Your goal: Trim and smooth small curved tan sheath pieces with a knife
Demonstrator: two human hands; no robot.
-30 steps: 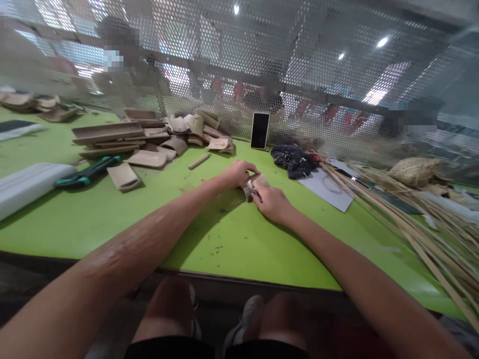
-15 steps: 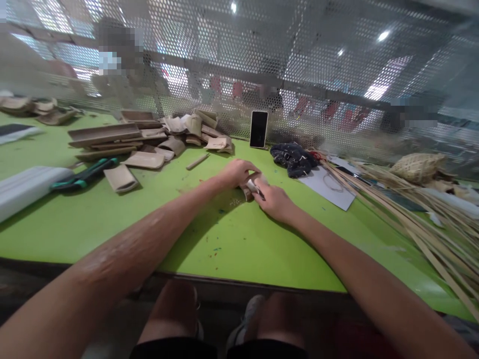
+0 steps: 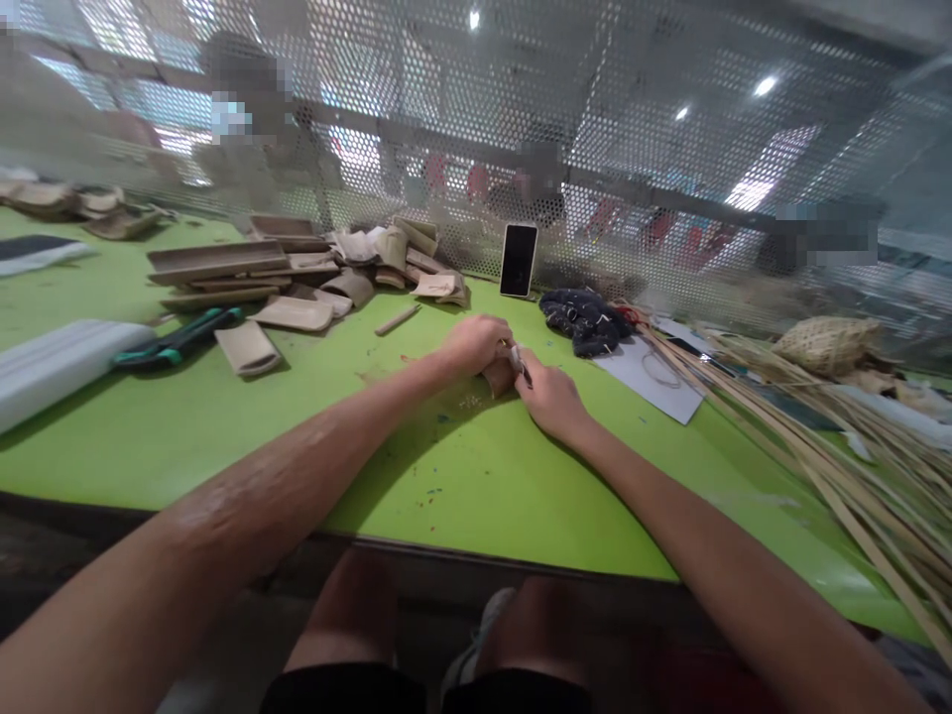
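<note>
My left hand [image 3: 480, 344] is closed at the far end of a short, curved brown bamboo piece [image 3: 500, 378], fingers bent over it. My right hand [image 3: 550, 397] meets it from the right, closed on a small white piece [image 3: 516, 355] with a dark part near the thumb. Its kind is too small to make out. Both hands touch one another near the tabletop, and the fingers hide much of what is between them. Pale crumbs [image 3: 472, 402] lie just in front of the bamboo.
Cut bamboo pieces [image 3: 215, 260] are heaped at the back left, near a black-and-green tool [image 3: 182, 339] and a white block [image 3: 66, 367]. A phone [image 3: 519, 260] stands against the perforated screen. Dark cloth [image 3: 584, 319], paper [image 3: 654, 382] and long bamboo strips [image 3: 810, 436] lie right.
My left fingers have drawn down closer to my right hand, and the gap beneath them has narrowed. More of the bamboo piece shows. The camera view has shifted slightly.
</note>
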